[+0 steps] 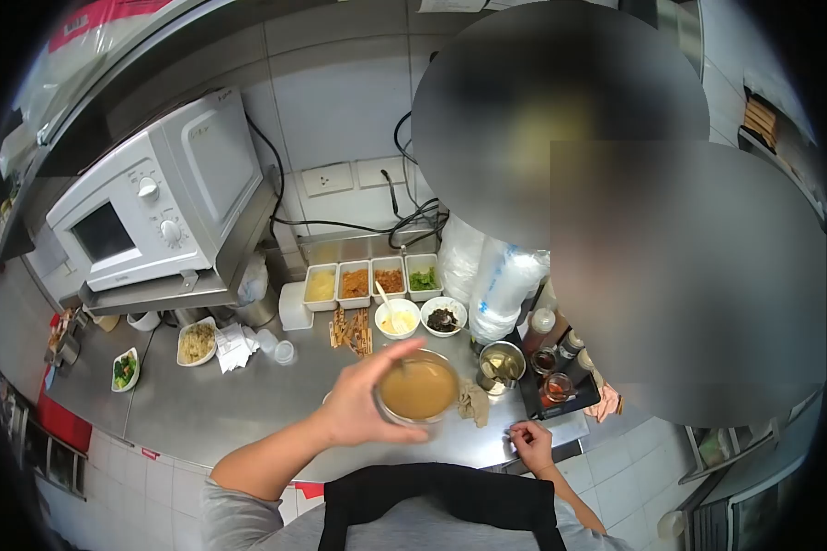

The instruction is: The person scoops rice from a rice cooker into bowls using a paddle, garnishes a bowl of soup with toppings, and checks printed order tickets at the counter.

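Observation:
My left hand [358,401] is wrapped round the side of a bowl of brown sauce [420,384], raised above the counter and slightly blurred. The thumb and fingers grip its rim and wall. Near the counter's front edge, my right hand [531,444] is closed with its fingers curled. Whether it holds anything cannot be made out. A crumpled beige cloth [473,402] lies just right of the bowl. Behind it stands a metal pot [503,364] with liquid and a utensil inside. Two white bowls stand beyond, one with yellow contents and a spoon [397,318], one with dark contents [444,318].
Several white containers of toppings [354,284] line the wall. A black tray [560,404] of bottles and jars sits at right. Food dishes [197,342] and paper slips [236,349] lie at left, near a shelved microwave [156,193]. Blurred patches hide the upper right.

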Available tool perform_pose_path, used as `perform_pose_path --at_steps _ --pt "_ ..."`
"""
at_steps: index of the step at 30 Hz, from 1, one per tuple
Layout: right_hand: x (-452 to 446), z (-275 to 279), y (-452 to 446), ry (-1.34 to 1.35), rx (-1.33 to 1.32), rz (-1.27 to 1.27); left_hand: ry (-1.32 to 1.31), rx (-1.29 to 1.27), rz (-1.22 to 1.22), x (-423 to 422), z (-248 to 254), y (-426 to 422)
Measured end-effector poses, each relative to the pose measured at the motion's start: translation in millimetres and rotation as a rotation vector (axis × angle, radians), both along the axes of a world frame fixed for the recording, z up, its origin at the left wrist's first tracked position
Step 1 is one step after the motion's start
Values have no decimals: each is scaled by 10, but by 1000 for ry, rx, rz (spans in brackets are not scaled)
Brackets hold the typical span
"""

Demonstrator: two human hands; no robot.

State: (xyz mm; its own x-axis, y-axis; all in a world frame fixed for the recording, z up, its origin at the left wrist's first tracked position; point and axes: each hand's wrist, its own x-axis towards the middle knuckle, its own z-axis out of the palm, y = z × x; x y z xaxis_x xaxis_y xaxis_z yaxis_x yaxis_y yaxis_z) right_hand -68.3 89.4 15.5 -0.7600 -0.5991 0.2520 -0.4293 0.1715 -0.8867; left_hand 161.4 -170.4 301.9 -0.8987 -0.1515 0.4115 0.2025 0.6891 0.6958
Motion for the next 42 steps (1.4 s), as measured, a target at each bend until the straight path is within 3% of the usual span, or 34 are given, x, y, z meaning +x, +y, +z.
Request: perform_pose_path --at_steps 4,7,9,17,26,31,35,42 --pt "12 18 4 -25 -13 -8 62 -10 -190 -48 313 324" --pt "-26 -90 3 -208 -94 -24 120 0 -280 -72 538 475" --pt "36 153 3 84 8 3 151 1 -318 -74 660 546" --pt "17 90 -4 12 38 3 359 -32 -462 -139 769 555" --pt "23 141 -13 12 38 16 432 -5 -413 -114 798 612" --pt "32 160 -22 -15 37 6 633 98 -360 -222 554 634" --pt "36 162 -24 19 38 2 615 204 -225 -189 577 784" --pt "36 158 -36 45 39 -12 278 175 -11 33 921 933"
